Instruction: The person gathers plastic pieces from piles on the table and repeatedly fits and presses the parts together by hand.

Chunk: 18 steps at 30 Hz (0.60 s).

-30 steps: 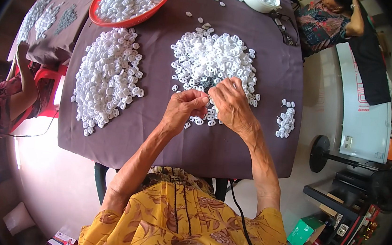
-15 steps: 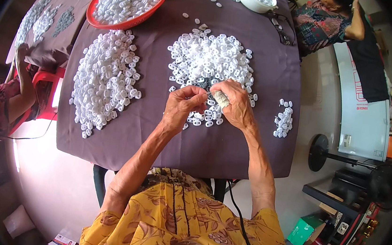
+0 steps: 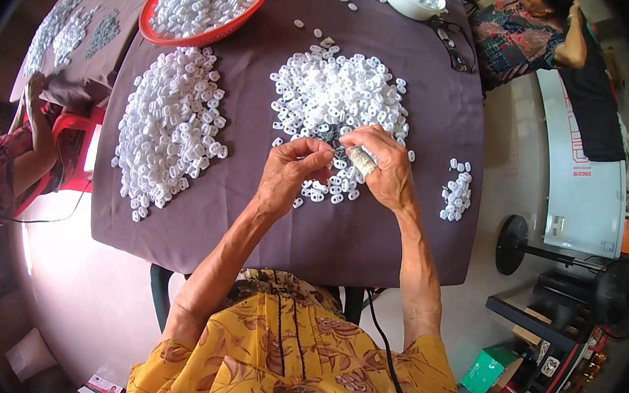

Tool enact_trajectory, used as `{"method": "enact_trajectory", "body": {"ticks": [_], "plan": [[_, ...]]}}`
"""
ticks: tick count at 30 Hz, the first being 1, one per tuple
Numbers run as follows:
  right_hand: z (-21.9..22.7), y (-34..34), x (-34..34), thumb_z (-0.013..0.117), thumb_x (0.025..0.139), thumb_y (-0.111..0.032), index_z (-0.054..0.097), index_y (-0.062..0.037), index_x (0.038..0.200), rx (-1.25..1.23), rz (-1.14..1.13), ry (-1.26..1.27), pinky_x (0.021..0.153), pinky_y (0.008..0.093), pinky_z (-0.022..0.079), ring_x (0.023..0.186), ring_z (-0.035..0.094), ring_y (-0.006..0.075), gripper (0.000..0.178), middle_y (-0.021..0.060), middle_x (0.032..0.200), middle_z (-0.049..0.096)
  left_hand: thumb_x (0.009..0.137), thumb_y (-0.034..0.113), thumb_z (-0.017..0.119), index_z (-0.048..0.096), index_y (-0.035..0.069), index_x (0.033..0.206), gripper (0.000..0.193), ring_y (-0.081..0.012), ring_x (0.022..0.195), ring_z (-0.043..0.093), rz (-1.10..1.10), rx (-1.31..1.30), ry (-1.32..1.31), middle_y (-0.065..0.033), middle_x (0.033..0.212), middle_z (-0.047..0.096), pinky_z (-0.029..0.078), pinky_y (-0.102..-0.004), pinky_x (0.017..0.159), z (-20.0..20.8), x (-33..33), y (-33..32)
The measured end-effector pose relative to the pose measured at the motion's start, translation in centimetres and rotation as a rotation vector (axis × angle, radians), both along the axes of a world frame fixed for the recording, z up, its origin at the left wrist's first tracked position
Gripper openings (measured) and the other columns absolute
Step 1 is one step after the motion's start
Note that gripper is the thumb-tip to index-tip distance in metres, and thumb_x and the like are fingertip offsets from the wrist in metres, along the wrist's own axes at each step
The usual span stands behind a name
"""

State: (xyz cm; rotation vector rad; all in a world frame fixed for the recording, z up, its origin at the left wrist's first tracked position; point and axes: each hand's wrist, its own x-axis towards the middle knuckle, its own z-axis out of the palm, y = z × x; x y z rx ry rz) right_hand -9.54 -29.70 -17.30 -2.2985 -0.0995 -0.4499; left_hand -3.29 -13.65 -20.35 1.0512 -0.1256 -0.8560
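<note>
Diagonally, near end rightward, a pale roll (image 3: 362, 161) sits clasped in the right grip (image 3: 388, 166); left grip (image 3: 292, 168) unclear.

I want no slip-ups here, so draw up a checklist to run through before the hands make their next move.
1. Right hand gripping the pale object: ok.
2. Left hand holding a piece: cannot tell, too small at the fingertips.
3. Middle pile all white: not ok, dark pieces lie at its near side.
4. Left pile apart from the middle one: ok.
5. Eyeglasses clear of both hands: ok.
</note>
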Motion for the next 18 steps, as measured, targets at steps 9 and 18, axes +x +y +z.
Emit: {"method": "enact_trajectory", "body": {"ticks": [9, 18], "plan": [[0.5, 0.8, 0.1, 0.058, 0.076, -0.001, 0.058, -0.001, 0.084, 0.177, 0.033, 0.046, 0.069, 0.0266, 0.045, 0.074, 0.059, 0.0158, 0.008, 0.0069, 0.078, 0.061, 0.081, 0.011, 0.062, 0.06, 0.001, 0.086, 0.011, -0.0103, 0.064, 0.056, -0.033, -0.081, 0.051, -0.0041, 0.074, 0.059, 0.048, -0.0246, 0.061, 1.3, -0.2, -0.1], [1.9, 0.7, -0.8, 0.046, 0.072, -0.01, 0.054, 0.001, 0.089, 0.494, 0.076, 0.113, 0.076, 0.0233, 0.043, 0.08, 0.054, 0.0099, 0.022, 0.0067, 0.085, 0.059, 0.08, 0.001, 0.059, 0.057, -0.002, 0.094, 0.014, -0.015, 0.07, 0.059, -0.007, -0.233, 0.062, -0.0091, 0.087, 0.06, 0.05, -0.0291, 0.065, 2.3, -0.5, 0.3]]}}
